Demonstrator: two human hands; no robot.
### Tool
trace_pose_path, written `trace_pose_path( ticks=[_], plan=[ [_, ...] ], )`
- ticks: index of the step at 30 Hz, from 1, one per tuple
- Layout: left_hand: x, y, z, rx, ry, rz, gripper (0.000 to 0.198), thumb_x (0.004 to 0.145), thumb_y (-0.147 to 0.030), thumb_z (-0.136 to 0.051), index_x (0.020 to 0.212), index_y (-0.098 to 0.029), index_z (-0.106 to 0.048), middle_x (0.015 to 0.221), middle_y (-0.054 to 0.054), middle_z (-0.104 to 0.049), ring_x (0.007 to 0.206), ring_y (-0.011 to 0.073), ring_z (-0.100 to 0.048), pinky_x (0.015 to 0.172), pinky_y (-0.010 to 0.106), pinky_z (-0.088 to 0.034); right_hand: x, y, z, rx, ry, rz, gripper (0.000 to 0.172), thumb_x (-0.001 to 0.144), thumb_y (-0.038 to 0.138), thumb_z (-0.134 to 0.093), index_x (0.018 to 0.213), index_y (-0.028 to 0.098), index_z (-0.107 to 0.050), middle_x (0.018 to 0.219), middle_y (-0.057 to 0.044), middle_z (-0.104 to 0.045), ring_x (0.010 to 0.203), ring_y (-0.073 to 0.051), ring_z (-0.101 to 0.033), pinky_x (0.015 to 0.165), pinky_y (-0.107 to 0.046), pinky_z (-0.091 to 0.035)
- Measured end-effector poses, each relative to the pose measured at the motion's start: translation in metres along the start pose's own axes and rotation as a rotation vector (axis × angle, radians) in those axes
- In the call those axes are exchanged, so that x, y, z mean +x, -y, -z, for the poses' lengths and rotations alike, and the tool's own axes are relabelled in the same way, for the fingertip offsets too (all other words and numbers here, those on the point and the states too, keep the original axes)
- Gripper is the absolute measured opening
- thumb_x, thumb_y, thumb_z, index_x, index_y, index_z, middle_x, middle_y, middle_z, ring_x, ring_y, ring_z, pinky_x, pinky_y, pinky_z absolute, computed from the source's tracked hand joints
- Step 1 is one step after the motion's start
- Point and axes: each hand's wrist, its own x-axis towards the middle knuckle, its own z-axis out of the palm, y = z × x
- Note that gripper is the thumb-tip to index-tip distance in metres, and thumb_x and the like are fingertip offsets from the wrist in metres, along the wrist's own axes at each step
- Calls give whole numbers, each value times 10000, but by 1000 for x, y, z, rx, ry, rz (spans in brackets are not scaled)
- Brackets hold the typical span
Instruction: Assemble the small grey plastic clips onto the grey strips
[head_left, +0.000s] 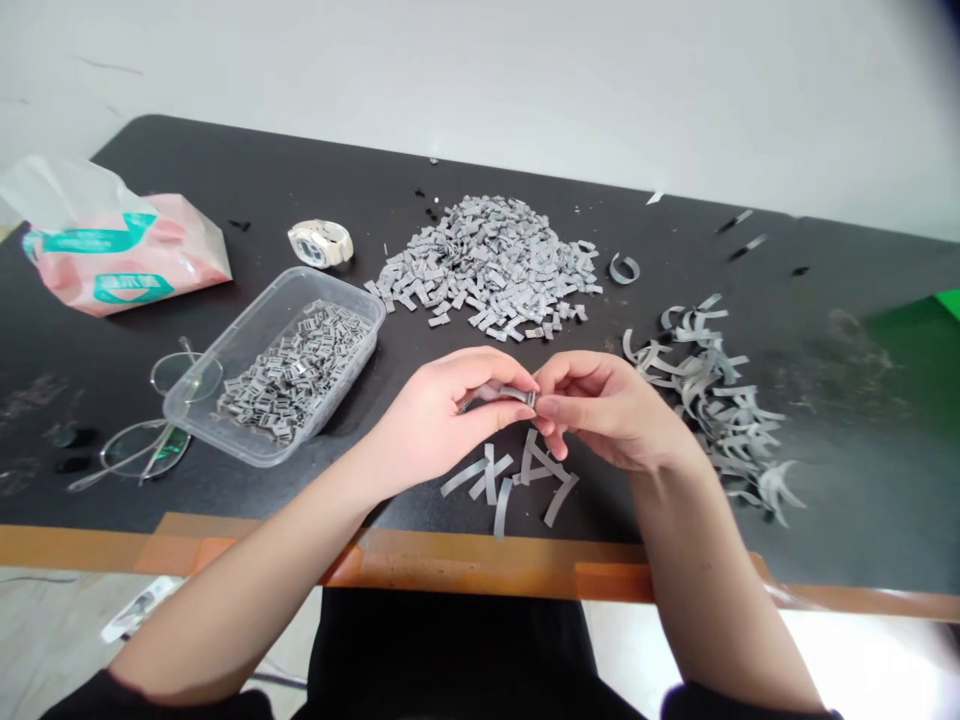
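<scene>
Both hands are up over the middle of the black worktop [840, 500], just back from its orange front edge [480, 560], working on one small grey piece [517, 397]. The left hand [439, 415] has its fingers curled in and its thumb hidden, wrapped around one end of the piece. The right hand [607, 410] pinches the other end with its fingertips [551, 405], so the piece sits right between the two hands. Can't really tell what it's made of from here, it's too small and half covered.

Just in front of the hands, near the front edge, are a few loose straight grey strips [510, 488]. To the right there's a messy heap of curled grey strips [709, 400], and one curled loop of strip [624, 268] sits on its own further back. Toward the back edge, mid-worktop, is a big pile of little grey pieces [487, 265] - hundreds of them. Left of the hands, a see-through plastic tub [330, 290] holds more of the same pieces [292, 375].

Over by the left edge there's a pair of glasses [142, 450] beside the tub, a pink tissue pack [124, 265] at the back left corner, and a white roll of tape [320, 243] behind the tub.
</scene>
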Motion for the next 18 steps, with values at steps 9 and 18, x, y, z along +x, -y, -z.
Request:
trace_pose_path(
  ticks=[9, 18],
  plan=[
    [-1, 8, 2, 296, 31, -143, 90, 915, -98, -663, 929, -180, -697, 971, 27, -732, 900, 140, -676, 863, 268, -548, 5, -6, 2, -33, -111, 59, 250, 662, 204, -946, 782, 155, -733, 550, 18, -696, 451, -98, -623, 463, -187, -530],
    [-2, 4, -4, -51, -45, 47, 62, 855, -149, -707, 898, -190, -692, 911, 20, -663, 828, 144, -624, 792, 278, -556, 9, -19, -16, 55, -195, 138, 367, 669, 384, -943, 737, 188, -641, 595, 60, -591, 474, -63, -488, 455, -188, -418]
  ],
)
